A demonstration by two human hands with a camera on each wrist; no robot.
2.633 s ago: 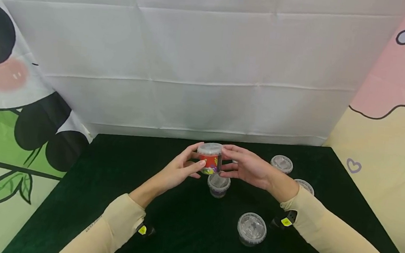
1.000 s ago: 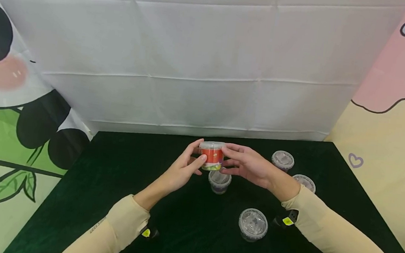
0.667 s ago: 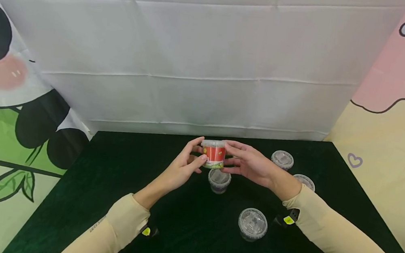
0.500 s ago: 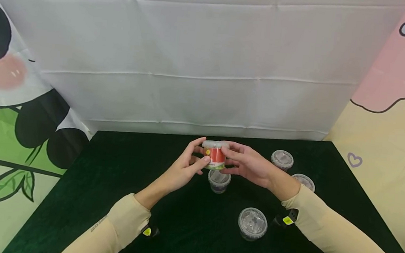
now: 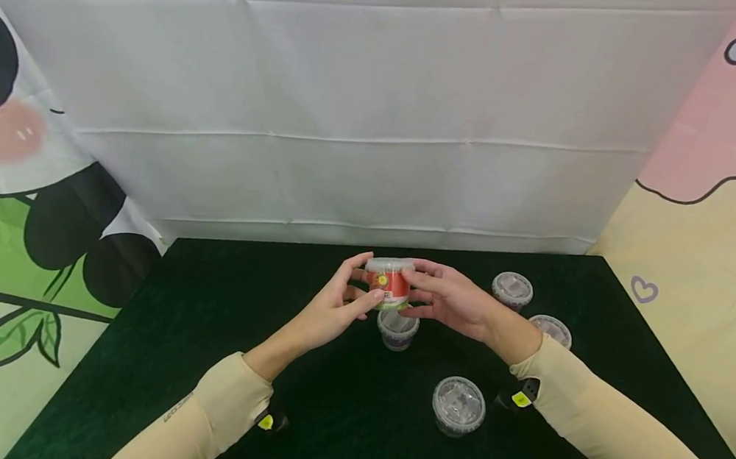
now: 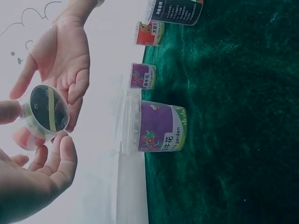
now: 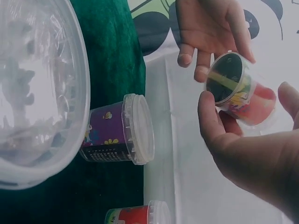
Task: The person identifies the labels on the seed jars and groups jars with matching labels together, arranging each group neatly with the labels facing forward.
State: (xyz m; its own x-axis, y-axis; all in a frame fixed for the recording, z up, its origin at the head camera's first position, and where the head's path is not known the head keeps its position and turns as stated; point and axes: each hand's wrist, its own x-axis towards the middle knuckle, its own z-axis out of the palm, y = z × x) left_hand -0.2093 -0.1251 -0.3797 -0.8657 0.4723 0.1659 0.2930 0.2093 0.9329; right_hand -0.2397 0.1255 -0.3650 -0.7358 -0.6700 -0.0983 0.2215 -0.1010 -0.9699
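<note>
Pinching from opposite sides, the person's left hand (image 5: 327, 313) and right hand (image 5: 451, 297) grasp a red-labelled, clear-lidded plastic cup (image 5: 399, 283) directly between their fingertips, neither hand clearly nearer. Its axis stands roughly upright, lid on top, raised above the green cloth (image 5: 321, 439). Compared with the earliest frame, its label has turned: a yellow motif now shows just above the left thumb.

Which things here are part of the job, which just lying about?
In the job:
- red cup, held above the table
- left hand and right hand, both holding it

Lying about, likely (untouched now):
- cup nearest the camera
- cup below the held one
- far-right cup
- cup partly behind the sleeve
</note>
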